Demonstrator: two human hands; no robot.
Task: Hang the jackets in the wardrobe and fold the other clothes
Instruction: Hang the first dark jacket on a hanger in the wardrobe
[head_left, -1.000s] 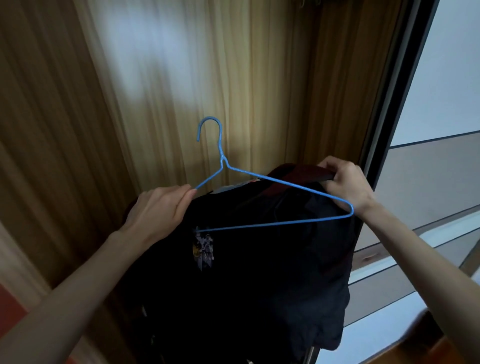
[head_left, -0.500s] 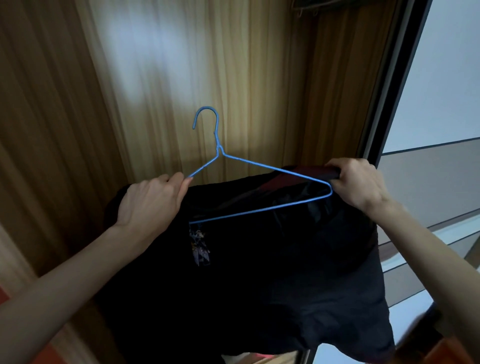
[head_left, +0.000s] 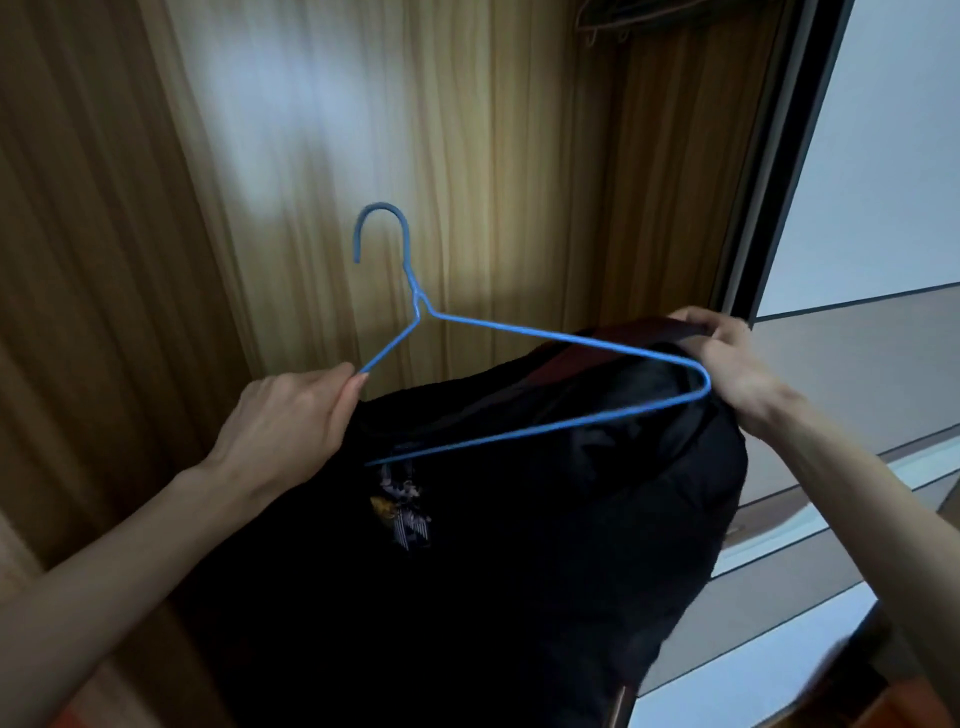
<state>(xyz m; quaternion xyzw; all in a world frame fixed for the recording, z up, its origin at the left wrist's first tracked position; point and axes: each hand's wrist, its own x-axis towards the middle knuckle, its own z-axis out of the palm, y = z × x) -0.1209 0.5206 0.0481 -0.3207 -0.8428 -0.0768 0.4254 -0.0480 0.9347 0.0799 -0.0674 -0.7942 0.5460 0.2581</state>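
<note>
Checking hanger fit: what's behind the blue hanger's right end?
Behind the blue hanger lies the black jacket, its collar pinched by the right hand. The hanger's left end is hidden in the left hand.

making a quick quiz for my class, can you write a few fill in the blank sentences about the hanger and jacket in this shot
1. The wire hanger is coloured ____.
2. The jacket draped below the hanger is ____ in colour.
3. The right hand pinches the jacket's ____ at the hanger's end.
4. The left hand holds the hanger's other ____.

Missing words: blue; black; collar; end
</note>
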